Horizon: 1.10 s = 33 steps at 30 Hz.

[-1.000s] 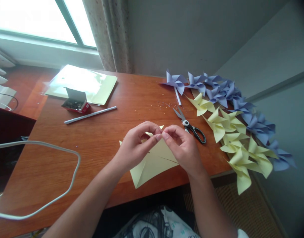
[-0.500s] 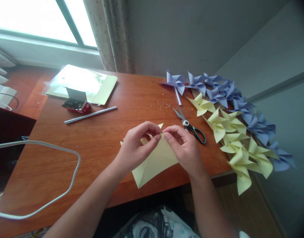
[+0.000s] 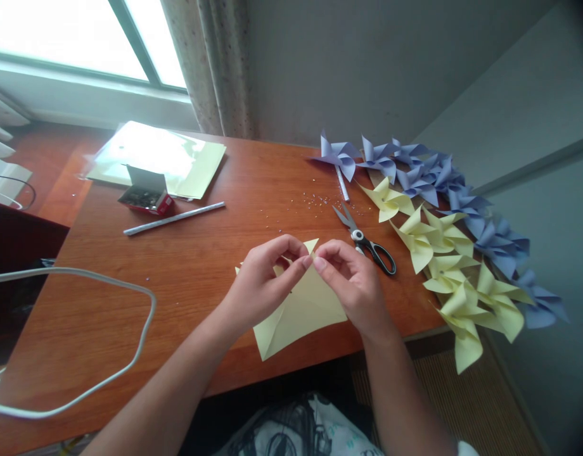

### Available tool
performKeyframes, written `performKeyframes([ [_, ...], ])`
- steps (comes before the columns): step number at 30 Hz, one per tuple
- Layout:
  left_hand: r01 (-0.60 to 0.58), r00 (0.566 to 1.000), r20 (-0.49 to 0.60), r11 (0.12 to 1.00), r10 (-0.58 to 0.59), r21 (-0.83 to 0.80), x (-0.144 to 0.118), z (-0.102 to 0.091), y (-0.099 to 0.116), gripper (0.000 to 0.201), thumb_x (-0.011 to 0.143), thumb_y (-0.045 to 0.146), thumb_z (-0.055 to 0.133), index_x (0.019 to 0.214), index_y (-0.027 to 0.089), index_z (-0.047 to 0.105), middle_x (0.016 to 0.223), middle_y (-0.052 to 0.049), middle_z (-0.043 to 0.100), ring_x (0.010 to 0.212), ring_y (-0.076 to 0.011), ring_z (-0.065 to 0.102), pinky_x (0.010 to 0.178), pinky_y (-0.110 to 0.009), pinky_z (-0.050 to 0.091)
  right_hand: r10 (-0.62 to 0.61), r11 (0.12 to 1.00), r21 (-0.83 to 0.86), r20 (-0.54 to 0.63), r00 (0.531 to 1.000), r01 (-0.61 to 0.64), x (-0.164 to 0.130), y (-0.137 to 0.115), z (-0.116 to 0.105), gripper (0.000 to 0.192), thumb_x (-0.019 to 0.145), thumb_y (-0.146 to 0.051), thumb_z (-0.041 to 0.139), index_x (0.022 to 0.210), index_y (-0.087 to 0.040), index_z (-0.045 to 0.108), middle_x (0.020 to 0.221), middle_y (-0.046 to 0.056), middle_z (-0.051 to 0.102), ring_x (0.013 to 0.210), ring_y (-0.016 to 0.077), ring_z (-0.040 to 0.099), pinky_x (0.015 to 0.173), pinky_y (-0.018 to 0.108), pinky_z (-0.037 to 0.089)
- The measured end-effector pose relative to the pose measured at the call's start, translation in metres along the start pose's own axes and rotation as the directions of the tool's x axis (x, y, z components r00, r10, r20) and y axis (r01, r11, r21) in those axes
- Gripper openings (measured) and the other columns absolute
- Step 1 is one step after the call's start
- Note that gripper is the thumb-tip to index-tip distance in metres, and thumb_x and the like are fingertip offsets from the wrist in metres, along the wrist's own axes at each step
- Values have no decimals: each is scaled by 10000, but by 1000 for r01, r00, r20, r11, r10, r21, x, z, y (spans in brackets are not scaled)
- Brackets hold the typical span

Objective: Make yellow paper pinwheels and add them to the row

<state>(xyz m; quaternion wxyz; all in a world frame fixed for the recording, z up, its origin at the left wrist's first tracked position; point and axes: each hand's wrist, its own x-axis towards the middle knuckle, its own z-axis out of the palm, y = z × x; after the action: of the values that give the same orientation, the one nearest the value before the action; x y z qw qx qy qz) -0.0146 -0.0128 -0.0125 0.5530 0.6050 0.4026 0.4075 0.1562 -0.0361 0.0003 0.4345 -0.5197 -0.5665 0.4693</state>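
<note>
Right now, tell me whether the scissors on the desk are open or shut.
Open. The scissors lie flat on the desk with the two blades spread in a narrow V, tips apart, pointing away from the black handles.

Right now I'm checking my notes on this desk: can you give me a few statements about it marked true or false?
1. Both hands, left hand and right hand, pinch the yellow paper. True.
2. The scissors lie left of the hands. False: they lie to the right.
3. The pinwheels are yellow and blue. True.
4. The small box is closed. False: its lid is up.
5. The white stick lies near the box. True.
</note>
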Motion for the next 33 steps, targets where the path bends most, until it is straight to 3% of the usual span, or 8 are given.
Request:
performKeyframes([
  [9,-3,999,38,1000,2,22,0,1,3,213,971,352,577,855,174,597,792,-20,599,722,-138,542,634,-251,433,134,978,153,78,988,-144,-1,3,2,202,959,-403,588,859,-228,574,799,-15,555,694,143,513,638,255,427],
  [12,-23,995,-90,993,33,114,2,-2,1,168,956,317,594,871,176,627,818,-27,643,754,-152,591,679,-267,462,146,972,182,32,989,-150,0,8,0,175,956,-398,607,897,-233,595,812,-18,572,698,139,525,647,250,429],
  [17,-44,929,-331,935,167,351,4,-12,0,78,935,247,601,939,191,655,918,-33,689,870,-174,639,832,-314,488,106,979,182,-99,989,-87,2,16,-7,149,925,-377,648,914,-228,648,969,26,687,907,186,616,830,295,480],
  [21,14,886,-430,917,174,399,6,-20,-1,153,910,272,627,1044,201,643,1060,-62,692,1019,-217,646,910,-361,490,196,939,310,-130,972,-148,2,18,-11,157,888,-383,662,896,-230,633,943,30,711,810,188,634,763,316,507],
  [24,58,879,-465,942,109,330,8,-23,-4,259,889,317,657,1125,219,619,1201,-77,664,1151,-242,616,947,-373,485,225,907,390,-123,967,-161,2,16,-15,131,879,-363,637,854,-237,608,850,9,686,755,185,628,727,315,517],
  [28,93,881,-469,994,-55,58,11,-25,-9,407,840,366,727,1187,209,583,1313,-110,626,1207,-256,607,926,-349,504,174,873,477,-117,978,-99,4,15,-18,116,875,-331,600,801,-242,612,809,2,632,789,180,617,740,304,519],
  [33,129,910,-351,954,-222,-269,12,-24,-8,426,876,485,690,1174,188,619,1150,-104,712,1046,-243,670,811,-308,528,182,882,467,-226,957,-58,9,17,-19,135,882,-363,585,805,-253,565,808,-3,614,818,196,625,778,331,527],
])
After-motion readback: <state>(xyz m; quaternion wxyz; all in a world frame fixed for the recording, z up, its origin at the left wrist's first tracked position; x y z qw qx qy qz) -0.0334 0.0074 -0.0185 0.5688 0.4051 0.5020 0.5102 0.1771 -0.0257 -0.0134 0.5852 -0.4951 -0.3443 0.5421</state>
